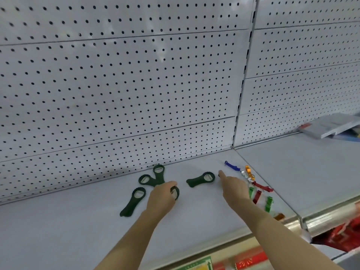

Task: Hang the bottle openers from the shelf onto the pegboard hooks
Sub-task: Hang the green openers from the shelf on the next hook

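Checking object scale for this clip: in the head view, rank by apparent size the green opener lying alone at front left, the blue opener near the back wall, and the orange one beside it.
1. Green opener, clearly largest.
2. Blue opener.
3. Orange opener, slightly smaller than the blue, though blur makes that pair uncertain.

Bright, even light — soft blur, wide-angle bending at edges.

Left hand (162, 195) grips a green opener (175, 192) on the shelf (78, 227); right hand (234, 187) reaches forward, fingers extended
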Tool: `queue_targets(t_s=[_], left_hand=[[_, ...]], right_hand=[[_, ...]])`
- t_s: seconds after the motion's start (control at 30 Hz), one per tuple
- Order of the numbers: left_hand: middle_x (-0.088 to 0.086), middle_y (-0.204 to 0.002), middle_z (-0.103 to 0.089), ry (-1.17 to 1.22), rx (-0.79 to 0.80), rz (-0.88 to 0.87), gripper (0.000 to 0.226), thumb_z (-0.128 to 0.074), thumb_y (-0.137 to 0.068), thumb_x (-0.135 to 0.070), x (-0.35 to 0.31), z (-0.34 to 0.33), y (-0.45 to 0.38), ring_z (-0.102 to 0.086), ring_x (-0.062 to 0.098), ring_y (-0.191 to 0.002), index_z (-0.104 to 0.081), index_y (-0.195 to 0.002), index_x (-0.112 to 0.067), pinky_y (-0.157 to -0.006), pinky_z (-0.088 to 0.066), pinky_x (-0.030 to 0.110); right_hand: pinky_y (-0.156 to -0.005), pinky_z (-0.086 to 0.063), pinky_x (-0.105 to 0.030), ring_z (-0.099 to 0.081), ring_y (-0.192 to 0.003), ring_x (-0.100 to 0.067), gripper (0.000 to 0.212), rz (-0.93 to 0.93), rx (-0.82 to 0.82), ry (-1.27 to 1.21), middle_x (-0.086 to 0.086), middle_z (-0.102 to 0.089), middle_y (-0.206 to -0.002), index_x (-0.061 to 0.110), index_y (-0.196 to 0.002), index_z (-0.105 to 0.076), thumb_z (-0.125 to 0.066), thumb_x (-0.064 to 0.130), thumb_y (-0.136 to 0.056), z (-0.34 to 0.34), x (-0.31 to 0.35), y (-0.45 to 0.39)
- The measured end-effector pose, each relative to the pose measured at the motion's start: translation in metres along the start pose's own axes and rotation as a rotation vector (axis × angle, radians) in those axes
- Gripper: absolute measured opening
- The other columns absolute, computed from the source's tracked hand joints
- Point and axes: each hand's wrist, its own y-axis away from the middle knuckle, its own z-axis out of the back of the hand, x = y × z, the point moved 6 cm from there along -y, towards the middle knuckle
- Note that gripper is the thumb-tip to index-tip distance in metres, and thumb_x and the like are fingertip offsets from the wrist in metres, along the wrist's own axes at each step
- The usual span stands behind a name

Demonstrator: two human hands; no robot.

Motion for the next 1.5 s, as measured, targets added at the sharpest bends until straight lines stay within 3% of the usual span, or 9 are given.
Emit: queue_targets(t_s=[0.17,0.33,0.57,0.63,0.73,0.9,1.0,1.27,1.5], left_hand=[[0.000,-0.119,-0.064,0.679,-0.132,0.217,0.048,-0.055,-0.092,0.006,0.026,0.024,0.029,-0.059,0.015,-0.105,-0.064,-0.125,-0.027,-0.086,-0.052,0.028],[0.002,-0.110,-0.071,1.149,-0.307,0.258,0.055,-0.051,-0.086,0.017,0.038,0.050,0.074,-0.064,0.022,-0.109,-0.069,-0.118,-0.024,-0.099,-0.051,0.038],[0.004,-0.119,-0.068,1.305,-0.447,0.188,0.055,-0.051,-0.089,0.017,0.032,0.090,0.144,-0.064,0.025,-0.113,-0.073,-0.106,-0.031,-0.099,-0.053,0.040],[0.006,-0.119,-0.068,1.325,-0.465,0.149,0.054,-0.051,-0.089,0.016,0.029,0.107,0.162,-0.066,0.024,-0.108,-0.073,-0.108,-0.030,-0.089,-0.058,0.036],[0.005,-0.119,-0.066,1.333,-0.514,0.087,0.054,-0.050,-0.088,0.016,0.030,0.139,0.185,-0.067,0.020,-0.103,-0.072,-0.115,-0.025,-0.070,-0.057,0.020],[0.004,-0.119,-0.068,1.343,-0.585,0.001,0.054,-0.049,-0.088,0.016,0.049,0.191,0.221,-0.064,0.020,-0.112,-0.071,-0.117,-0.024,-0.087,-0.054,0.027],[0.004,-0.120,-0.068,1.371,-0.592,-0.028,0.053,-0.049,-0.087,0.015,0.069,0.217,0.238,-0.064,0.020,-0.110,-0.070,-0.118,-0.023,-0.082,-0.053,0.027],[0.000,-0.113,-0.072,1.359,-0.641,-0.072,0.049,-0.052,-0.087,0.013,0.144,0.287,0.281,-0.068,0.011,-0.100,-0.070,-0.118,-0.021,-0.082,-0.055,0.027],[-0.007,-0.103,-0.075,1.368,-0.650,-0.133,0.045,-0.054,-0.088,0.012,0.190,0.336,0.307,-0.070,0.006,-0.093,-0.070,-0.118,-0.019,-0.077,-0.055,0.024]], right_hand=[[-0.056,-0.045,-0.026,-0.056,-0.070,-0.016,0.066,-0.067,-0.137,-0.416,-0.005,-0.067,-0.099,0.030,-0.146,-0.034,-0.045,-0.002,-0.089,0.017,0.013,0.026],[-0.061,-0.041,-0.022,-0.056,-0.075,-0.020,0.057,0.020,-0.300,-0.943,-0.012,-0.071,-0.104,0.022,-0.137,-0.051,-0.049,-0.007,-0.088,0.038,0.049,0.074],[-0.057,-0.053,-0.026,-0.062,-0.073,-0.012,0.050,0.135,-0.325,-1.269,0.003,-0.064,-0.092,0.031,-0.126,-0.056,-0.049,-0.004,-0.091,0.081,0.102,0.149],[-0.065,-0.057,-0.038,-0.064,-0.078,-0.018,0.049,0.146,-0.320,-1.356,0.006,-0.063,-0.091,0.034,-0.123,-0.058,-0.051,-0.002,-0.090,0.091,0.116,0.168],[-0.068,-0.056,-0.032,-0.063,-0.080,-0.013,0.049,0.188,-0.318,-1.419,0.007,-0.062,-0.093,0.035,-0.122,-0.059,-0.052,-0.001,-0.089,0.111,0.137,0.191],[-0.074,-0.060,-0.039,-0.066,-0.087,-0.020,0.051,0.247,-0.302,-1.501,0.002,-0.066,-0.095,0.040,-0.116,-0.060,-0.052,-0.002,-0.088,0.142,0.185,0.223],[-0.075,-0.060,-0.044,-0.069,-0.087,-0.024,0.052,0.297,-0.289,-1.552,-0.003,-0.068,-0.097,0.039,-0.117,-0.060,-0.052,-0.003,-0.087,0.154,0.224,0.242],[-0.067,-0.056,-0.042,-0.071,-0.091,-0.021,0.052,0.315,-0.212,-1.724,-0.002,-0.070,-0.096,0.041,-0.116,-0.060,-0.053,-0.002,-0.087,0.168,0.334,0.288],[-0.056,-0.055,-0.024,-0.071,-0.086,-0.015,0.050,0.387,-0.197,-1.829,-0.007,-0.070,-0.100,0.036,-0.117,-0.061,-0.056,-0.003,-0.087,0.190,0.410,0.319]])
